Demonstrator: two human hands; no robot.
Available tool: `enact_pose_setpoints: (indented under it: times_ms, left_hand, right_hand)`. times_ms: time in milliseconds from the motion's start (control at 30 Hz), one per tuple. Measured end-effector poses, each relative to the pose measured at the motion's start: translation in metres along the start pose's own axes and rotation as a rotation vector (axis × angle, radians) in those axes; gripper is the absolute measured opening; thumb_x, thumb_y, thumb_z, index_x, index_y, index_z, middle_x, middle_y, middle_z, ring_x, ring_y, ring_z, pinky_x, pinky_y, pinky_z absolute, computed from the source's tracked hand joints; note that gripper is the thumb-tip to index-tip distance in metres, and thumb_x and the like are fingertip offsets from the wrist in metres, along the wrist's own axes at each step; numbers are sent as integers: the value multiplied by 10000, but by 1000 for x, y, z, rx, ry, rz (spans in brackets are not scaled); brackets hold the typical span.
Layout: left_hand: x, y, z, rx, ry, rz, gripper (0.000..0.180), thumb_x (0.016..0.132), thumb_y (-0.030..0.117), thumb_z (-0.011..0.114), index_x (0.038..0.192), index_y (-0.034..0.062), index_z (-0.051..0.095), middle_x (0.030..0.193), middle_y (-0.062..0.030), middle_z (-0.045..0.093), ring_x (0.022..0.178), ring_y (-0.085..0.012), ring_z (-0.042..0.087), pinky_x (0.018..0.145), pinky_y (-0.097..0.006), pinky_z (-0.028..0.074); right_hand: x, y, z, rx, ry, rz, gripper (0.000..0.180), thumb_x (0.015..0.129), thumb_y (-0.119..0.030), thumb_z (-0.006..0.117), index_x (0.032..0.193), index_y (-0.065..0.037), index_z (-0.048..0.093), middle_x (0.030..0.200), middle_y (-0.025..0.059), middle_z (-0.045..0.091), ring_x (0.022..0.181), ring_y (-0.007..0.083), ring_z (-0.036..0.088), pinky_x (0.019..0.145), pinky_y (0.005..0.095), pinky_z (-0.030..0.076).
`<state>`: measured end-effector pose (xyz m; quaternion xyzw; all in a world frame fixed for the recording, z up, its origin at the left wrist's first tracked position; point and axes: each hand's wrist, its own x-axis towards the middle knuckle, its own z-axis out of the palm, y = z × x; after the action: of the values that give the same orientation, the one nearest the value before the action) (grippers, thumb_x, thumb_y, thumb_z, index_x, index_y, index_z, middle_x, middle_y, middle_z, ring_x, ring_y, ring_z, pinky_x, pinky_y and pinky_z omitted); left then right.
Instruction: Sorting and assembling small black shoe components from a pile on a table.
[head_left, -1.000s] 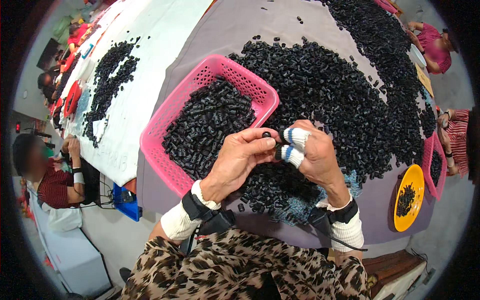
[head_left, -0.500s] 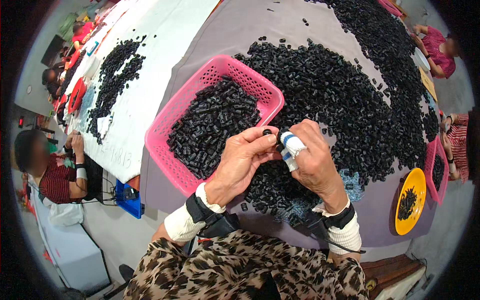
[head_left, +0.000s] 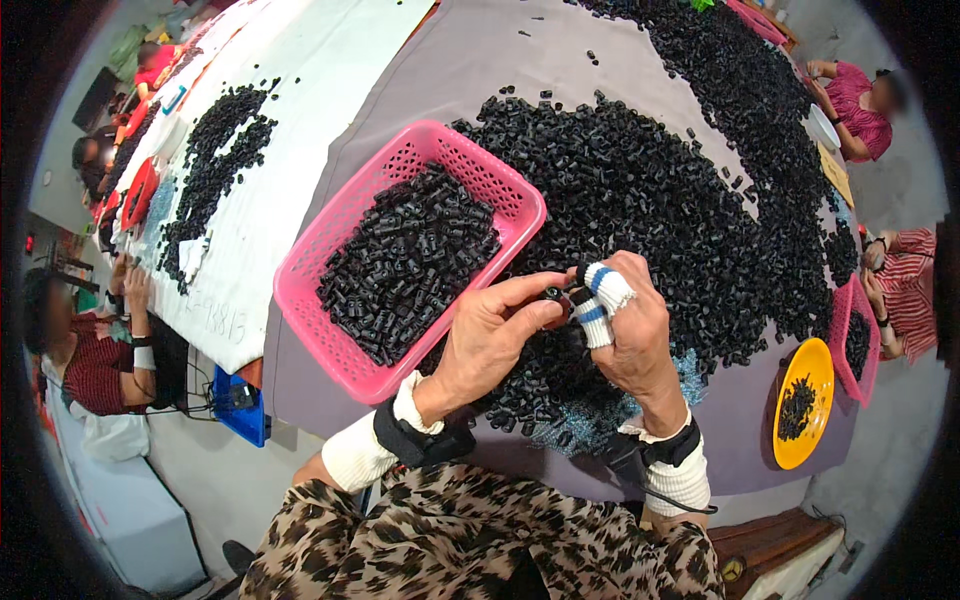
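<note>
My left hand (head_left: 485, 340) pinches a small black plastic part (head_left: 554, 294) between thumb and forefinger. My right hand (head_left: 637, 325) is closed against the same spot, with white, blue-striped sleeves on two of its fingers. Those fingers hide much of what lies between the hands. To the left of my hands stands a pink perforated basket (head_left: 336, 372) filled with longer black plastic pieces (head_left: 410, 260). Under and beyond my hands spreads a big heap of loose small black parts (head_left: 620, 190). Tiny shiny bluish pieces (head_left: 590, 425) lie at its near edge.
A yellow plate (head_left: 789, 452) holding thin black bits sits at the right, beside another pink basket (head_left: 868, 300). A white-covered table area (head_left: 320, 90) with more black parts is at the left, above a blue bin (head_left: 242, 425). People work along both sides.
The view has shifted slightly, so the baskets and plate appear a little farther left. Both hands stay together at the black part, with the left fingers somewhat repositioned on it.
</note>
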<state>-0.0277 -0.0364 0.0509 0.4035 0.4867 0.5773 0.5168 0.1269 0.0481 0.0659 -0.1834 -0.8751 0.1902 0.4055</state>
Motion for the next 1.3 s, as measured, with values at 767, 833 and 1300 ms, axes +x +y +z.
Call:
enact_pose_setpoints:
  times_ms: [767,833,1300]
  left_hand:
    - [1,-4,-5,158,41,47,258,859,10,644,1114,-34,653,949,-75,701,815,-91,648,731,-220,525]
    - [0,-4,-6,130,51,50,256,857,9,648,1110,-31,658,944,-74,702,814,-88,647,731,-218,524]
    - [1,2,-6,328,30,149,260,876,9,606,1131,-19,647,901,-82,693,805,-110,659,720,-225,522]
  right_hand:
    - [0,-5,6,-20,-37,-3,345,570,64,647,907,72,574,828,169,564,749,343,549,715,439,443]
    - [-1,-3,9,-11,-35,-5,338,577,63,648,908,69,580,825,167,565,748,342,549,718,435,445]
    - [0,-3,4,3,-1,31,311,596,58,650,904,62,603,814,153,578,740,328,554,710,418,447]
